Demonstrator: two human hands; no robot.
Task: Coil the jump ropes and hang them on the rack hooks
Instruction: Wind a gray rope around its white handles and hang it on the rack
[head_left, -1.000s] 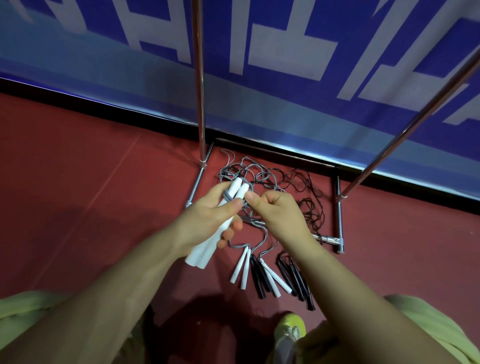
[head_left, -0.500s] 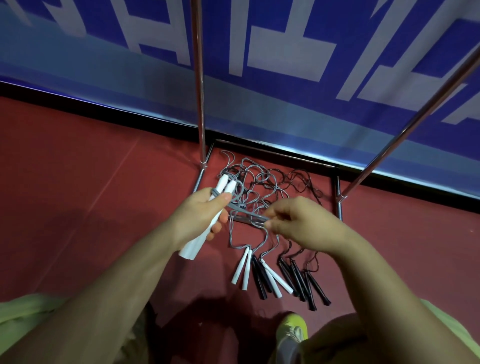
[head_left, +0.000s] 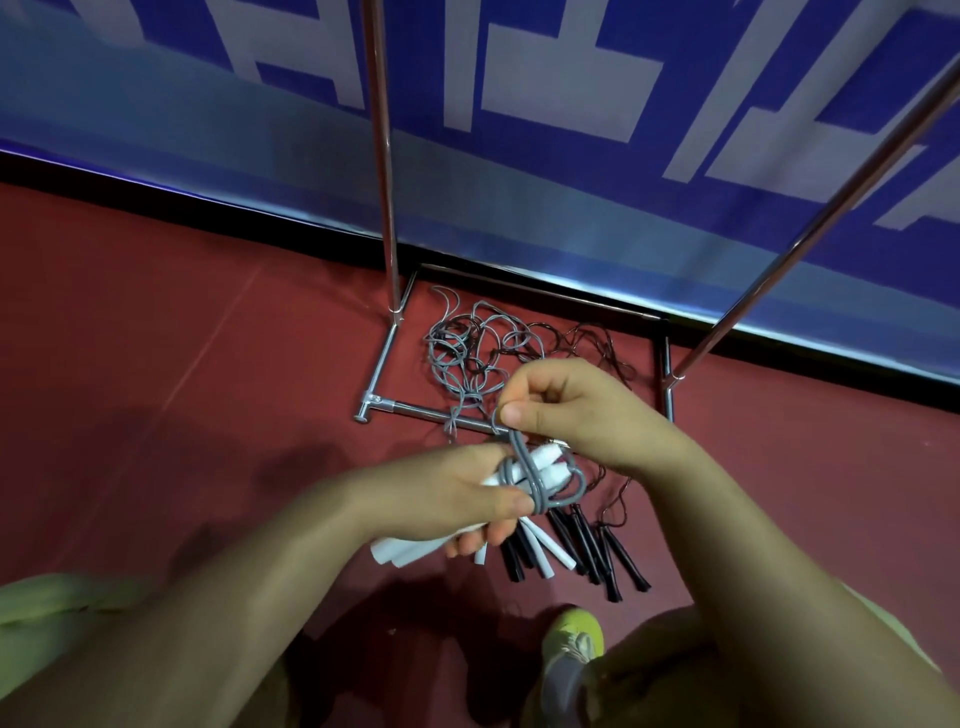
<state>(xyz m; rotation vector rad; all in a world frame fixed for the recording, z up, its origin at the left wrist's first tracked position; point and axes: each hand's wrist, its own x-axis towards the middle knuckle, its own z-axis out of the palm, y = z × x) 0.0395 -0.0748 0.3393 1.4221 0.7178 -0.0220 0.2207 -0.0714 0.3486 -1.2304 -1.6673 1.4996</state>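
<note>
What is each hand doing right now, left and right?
Left hand: closed around the pair of white handles, thumb pressing the grey cord wrapped round them.
Right hand: closed, pinching the grey cord just above the handles.

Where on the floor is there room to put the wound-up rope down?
The red floor left of the rack base is bare. Inside the base it is crowded with tangled ropes, and loose handles lie just in front.

No text can be read. The blue banner (head_left: 519, 171) behind the rack carries large white strokes, parts of big characters cut off by the frame's top edge, too partial to make out.
</note>
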